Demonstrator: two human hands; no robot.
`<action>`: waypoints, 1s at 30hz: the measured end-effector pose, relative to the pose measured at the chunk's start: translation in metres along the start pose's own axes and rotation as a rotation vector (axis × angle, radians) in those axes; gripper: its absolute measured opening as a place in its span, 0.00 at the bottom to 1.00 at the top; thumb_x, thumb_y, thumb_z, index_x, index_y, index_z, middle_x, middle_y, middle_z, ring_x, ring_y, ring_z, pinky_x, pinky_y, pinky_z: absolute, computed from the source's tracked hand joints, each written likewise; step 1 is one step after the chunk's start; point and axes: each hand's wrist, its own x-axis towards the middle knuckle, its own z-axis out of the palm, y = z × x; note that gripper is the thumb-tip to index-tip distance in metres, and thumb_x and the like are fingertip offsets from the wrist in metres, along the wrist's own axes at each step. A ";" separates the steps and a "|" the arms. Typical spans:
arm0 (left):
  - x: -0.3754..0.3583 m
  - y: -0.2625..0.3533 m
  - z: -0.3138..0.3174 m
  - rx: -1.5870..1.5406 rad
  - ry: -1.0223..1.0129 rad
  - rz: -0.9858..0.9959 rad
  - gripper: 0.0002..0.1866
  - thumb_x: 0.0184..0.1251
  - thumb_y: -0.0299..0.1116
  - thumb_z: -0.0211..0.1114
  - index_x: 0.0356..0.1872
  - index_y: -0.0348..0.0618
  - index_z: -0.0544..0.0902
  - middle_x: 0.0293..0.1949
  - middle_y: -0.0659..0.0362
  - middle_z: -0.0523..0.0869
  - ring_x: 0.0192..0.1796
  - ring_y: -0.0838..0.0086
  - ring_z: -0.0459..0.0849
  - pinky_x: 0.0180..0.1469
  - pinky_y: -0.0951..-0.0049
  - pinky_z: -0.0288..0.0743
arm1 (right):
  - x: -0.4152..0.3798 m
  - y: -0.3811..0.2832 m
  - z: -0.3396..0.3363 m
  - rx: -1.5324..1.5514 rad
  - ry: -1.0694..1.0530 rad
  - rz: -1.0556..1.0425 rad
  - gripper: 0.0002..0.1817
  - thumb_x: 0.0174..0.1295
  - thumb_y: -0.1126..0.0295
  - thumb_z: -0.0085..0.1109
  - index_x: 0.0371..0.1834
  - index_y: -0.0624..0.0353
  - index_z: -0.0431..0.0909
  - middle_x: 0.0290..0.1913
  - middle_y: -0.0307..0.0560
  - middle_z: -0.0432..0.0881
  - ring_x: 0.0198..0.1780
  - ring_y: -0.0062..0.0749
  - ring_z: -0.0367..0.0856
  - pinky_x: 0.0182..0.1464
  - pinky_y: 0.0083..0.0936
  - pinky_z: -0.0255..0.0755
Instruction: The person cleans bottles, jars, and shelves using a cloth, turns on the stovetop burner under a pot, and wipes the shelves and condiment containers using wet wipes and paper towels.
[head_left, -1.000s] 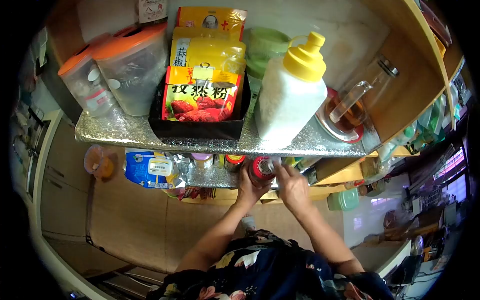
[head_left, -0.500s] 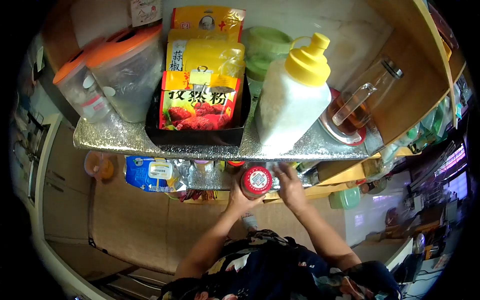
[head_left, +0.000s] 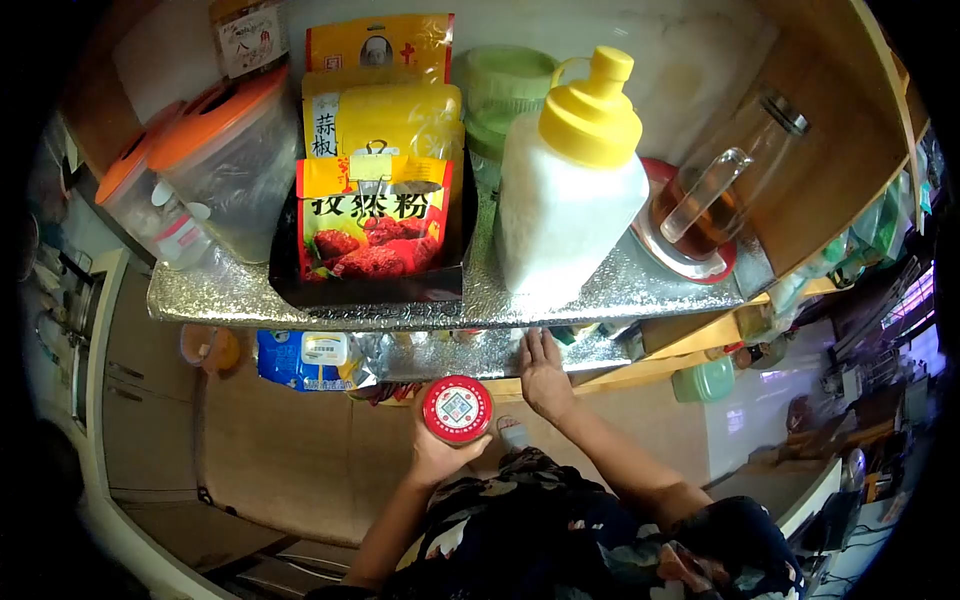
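A jar with a red patterned lid [head_left: 457, 409] is gripped in my left hand [head_left: 438, 458], in front of the lower shelf. The lid faces up and hides most of the jar's body. My right hand [head_left: 545, 382] reaches onto the foil-covered lower shelf [head_left: 455, 361] with its fingers stretched out. Its fingertips go under the upper shelf's edge, near some small containers whose kind I cannot make out. A blue wipes pack [head_left: 300, 368] lies at the left of that shelf.
On the foil-lined upper shelf [head_left: 400, 318] stand a black box [head_left: 370, 290] of seasoning packets, a white bottle [head_left: 570, 215] with a yellow pump top, orange-lidded containers [head_left: 225, 165] and a glass pitcher [head_left: 715, 195]. A green tub [head_left: 703, 380] is at lower right.
My left hand has drawn the jar down and left, off the lower shelf's front. My right hand has moved slightly left, its fingers now straight on the shelf. The view has shifted a little.
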 end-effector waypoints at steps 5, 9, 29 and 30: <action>-0.006 0.001 -0.007 -0.031 0.012 -0.007 0.51 0.38 0.33 0.85 0.65 0.37 0.62 0.59 0.52 0.76 0.60 0.65 0.78 0.64 0.62 0.72 | 0.043 0.005 0.012 0.171 -0.062 0.117 0.19 0.62 0.72 0.44 0.51 0.73 0.75 0.58 0.64 0.72 0.60 0.56 0.68 0.65 0.45 0.62; -0.007 0.003 -0.014 -0.036 0.008 0.028 0.49 0.39 0.31 0.84 0.65 0.37 0.63 0.58 0.52 0.77 0.58 0.67 0.79 0.63 0.63 0.74 | 0.067 0.008 0.010 0.176 0.060 0.158 0.16 0.65 0.69 0.45 0.44 0.71 0.79 0.45 0.65 0.80 0.51 0.56 0.76 0.60 0.41 0.68; -0.023 -0.002 -0.028 -0.009 0.033 -0.016 0.48 0.38 0.33 0.85 0.63 0.37 0.67 0.57 0.53 0.79 0.58 0.67 0.80 0.62 0.64 0.74 | 0.072 0.004 0.030 0.236 -0.137 0.030 0.16 0.64 0.69 0.47 0.50 0.63 0.79 0.48 0.58 0.82 0.53 0.47 0.79 0.58 0.39 0.72; -0.025 -0.002 -0.029 0.003 0.017 -0.038 0.47 0.38 0.33 0.84 0.63 0.37 0.66 0.57 0.53 0.79 0.58 0.67 0.80 0.62 0.64 0.74 | 0.065 0.001 0.025 0.240 -0.143 0.036 0.16 0.64 0.69 0.47 0.50 0.63 0.79 0.48 0.58 0.82 0.53 0.47 0.79 0.58 0.39 0.72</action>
